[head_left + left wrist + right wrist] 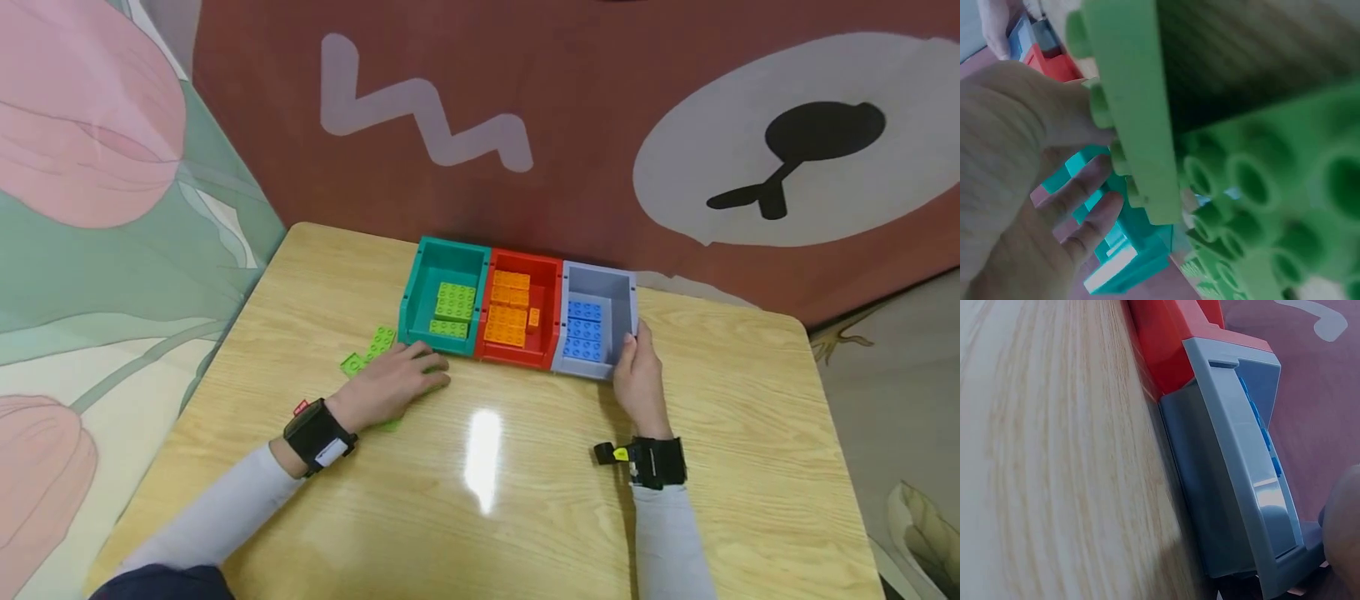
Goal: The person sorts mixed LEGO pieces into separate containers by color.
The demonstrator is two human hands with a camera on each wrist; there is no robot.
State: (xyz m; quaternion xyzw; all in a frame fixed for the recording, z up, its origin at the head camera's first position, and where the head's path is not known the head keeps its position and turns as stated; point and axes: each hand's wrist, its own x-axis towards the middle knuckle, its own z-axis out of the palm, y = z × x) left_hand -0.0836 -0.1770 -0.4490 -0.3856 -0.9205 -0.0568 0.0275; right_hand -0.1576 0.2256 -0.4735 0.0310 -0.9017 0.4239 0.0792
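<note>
My left hand (390, 385) reaches over green toy bricks (381, 340) on the table, just in front of the teal bin (408, 321). In the left wrist view its fingers (1100, 219) are bent, and a green brick (1138, 112) stands close beside them, covering part of the hand. Whether it pinches a brick is hidden. My right hand (641, 383) grips the near right corner of the lavender-blue bin (618, 300), thumb at the rim. Blue bricks (583, 330) lie inside that bin; the right wrist view shows its outer side (1210, 487).
Between the two bins sits a red bin (543, 333) with orange bricks (506, 321). Green bricks (455, 302) lie in the teal bin. The wooden table (525, 500) meets a painted wall (570, 125) behind the joined bins.
</note>
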